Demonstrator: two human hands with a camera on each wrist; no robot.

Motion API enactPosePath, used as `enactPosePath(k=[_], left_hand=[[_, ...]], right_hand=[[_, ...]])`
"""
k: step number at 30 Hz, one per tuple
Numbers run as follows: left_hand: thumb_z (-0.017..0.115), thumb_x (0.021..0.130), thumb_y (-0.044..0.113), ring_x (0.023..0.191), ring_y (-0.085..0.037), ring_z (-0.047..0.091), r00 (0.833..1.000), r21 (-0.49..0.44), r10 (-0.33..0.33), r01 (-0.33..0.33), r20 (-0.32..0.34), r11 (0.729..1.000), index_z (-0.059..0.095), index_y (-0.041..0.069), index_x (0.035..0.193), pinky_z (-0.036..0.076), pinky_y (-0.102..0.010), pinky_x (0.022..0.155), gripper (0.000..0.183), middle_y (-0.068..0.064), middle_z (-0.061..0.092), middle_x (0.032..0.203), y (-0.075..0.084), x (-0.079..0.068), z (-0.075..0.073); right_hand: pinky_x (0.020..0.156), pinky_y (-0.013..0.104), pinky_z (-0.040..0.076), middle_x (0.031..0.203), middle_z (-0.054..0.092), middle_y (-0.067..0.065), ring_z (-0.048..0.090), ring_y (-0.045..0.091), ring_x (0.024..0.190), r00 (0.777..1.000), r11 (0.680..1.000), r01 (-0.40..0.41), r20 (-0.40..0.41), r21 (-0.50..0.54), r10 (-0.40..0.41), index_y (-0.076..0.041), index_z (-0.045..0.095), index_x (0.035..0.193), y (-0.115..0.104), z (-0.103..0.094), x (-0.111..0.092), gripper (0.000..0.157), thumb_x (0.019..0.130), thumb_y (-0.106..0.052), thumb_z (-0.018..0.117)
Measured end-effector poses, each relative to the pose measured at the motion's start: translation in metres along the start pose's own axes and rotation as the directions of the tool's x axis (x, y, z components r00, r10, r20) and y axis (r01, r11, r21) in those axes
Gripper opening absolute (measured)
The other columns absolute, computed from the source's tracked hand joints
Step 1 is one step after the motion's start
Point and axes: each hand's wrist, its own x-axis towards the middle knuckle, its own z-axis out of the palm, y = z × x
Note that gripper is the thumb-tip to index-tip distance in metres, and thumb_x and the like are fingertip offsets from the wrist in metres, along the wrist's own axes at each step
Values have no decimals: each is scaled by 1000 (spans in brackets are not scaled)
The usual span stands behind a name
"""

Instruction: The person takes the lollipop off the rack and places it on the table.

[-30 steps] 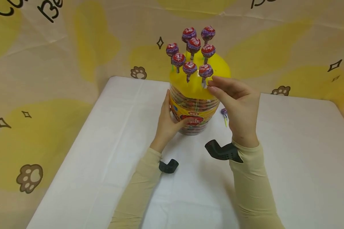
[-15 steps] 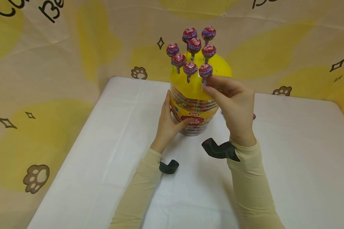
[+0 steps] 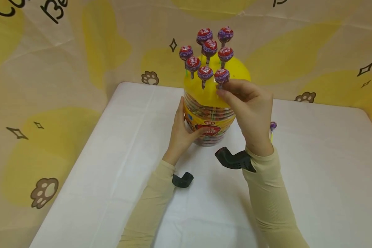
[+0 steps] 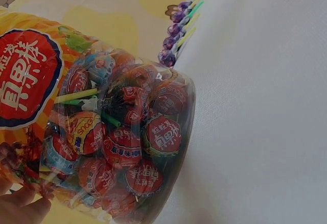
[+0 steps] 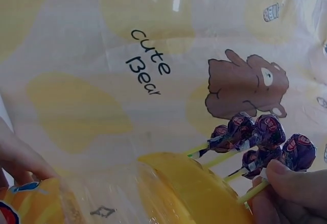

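Note:
A ribbed clear jar (image 3: 211, 113) full of wrapped lollipops stands on the table under a domed yellow lid (image 3: 241, 70). My left hand (image 3: 181, 134) holds the jar's left side, thumb across the front label. Several red-and-purple wrapped lollipops stand upright in the lid, among them one at the back (image 3: 225, 34) and one at the left (image 3: 186, 52). At the lid's front right, my right hand (image 3: 253, 112) pinches a lollipop (image 3: 221, 75) just below its wrapped head. Its yellow stick (image 5: 254, 191) runs down to the lid in the right wrist view.
On the white-covered table (image 3: 322, 165), another lollipop (image 3: 273, 125) lies right of my right hand. The left wrist view has several loose lollipops (image 4: 174, 29) lying in a row beyond the jar. A printed cloth (image 3: 279, 44) hangs behind the table.
My right hand has shifted left, its fingertips closing in on the front-right lollipop's stick. A lollipop on the table now shows right of that hand. The left hand and jar stay put.

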Motion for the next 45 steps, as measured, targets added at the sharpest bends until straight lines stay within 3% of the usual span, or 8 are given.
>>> enactPosePath(k=[8, 15, 25, 35, 41, 45], left_hand=[[77, 80, 26, 137, -21, 27, 1000, 11, 1, 0, -3, 1000, 2, 17, 153, 28, -37, 112, 105, -8, 21, 153, -1, 0, 0], [77, 80, 27, 137, -20, 27, 1000, 20, -8, 8, -1, 1000, 2, 17, 153, 29, -37, 111, 105, -6, 20, 154, 0, 0, 0], [77, 80, 26, 138, -20, 26, 1000, 3, -3, 3, 1, 1000, 2, 17, 153, 27, -37, 112, 105, -6, 21, 154, 2, 0, 0], [77, 80, 23, 138, -21, 26, 1000, 7, 20, -20, -3, 1000, 3, 16, 153, 28, -39, 112, 105, -7, 20, 154, 0, 0, 0], [78, 79, 23, 138, -21, 25, 999, 13, 41, -41, -4, 999, 2, 15, 153, 28, -38, 112, 106, -8, 19, 154, -1, 0, 1], [78, 79, 22, 139, -21, 24, 999, 3, 44, -44, -5, 999, 1, 15, 153, 27, -38, 112, 107, -9, 19, 154, -2, 1, 1]], right_hand=[[80, 29, 56, 91, 71, 14, 68, 20, 84, 998, 998, -37, -43, 56, 39, 7, 72, 95, -3, 4, 0, 14, 81, 3, 71], [79, 29, 56, 88, 71, 14, 68, 20, 82, 996, 994, -11, -83, 106, 20, 9, 72, 91, 0, 6, -1, 12, 80, 4, 71], [82, 29, 55, 86, 71, 12, 65, 23, 80, 982, 959, -72, -151, 273, 116, 5, 73, 89, -4, 6, 0, 10, 79, 5, 72], [79, 28, 55, 87, 69, 13, 65, 25, 80, 978, 921, -119, -119, 372, 174, 7, 72, 89, 0, -5, -4, 10, 79, 8, 70], [77, 28, 56, 86, 69, 16, 62, 27, 78, 980, 868, -100, -101, 487, 170, 10, 71, 90, 9, -12, -8, 12, 79, 13, 67], [75, 28, 56, 87, 69, 16, 62, 24, 76, 986, 878, -92, -82, 471, 147, 10, 71, 90, 15, -16, -11, 12, 81, 13, 65]])
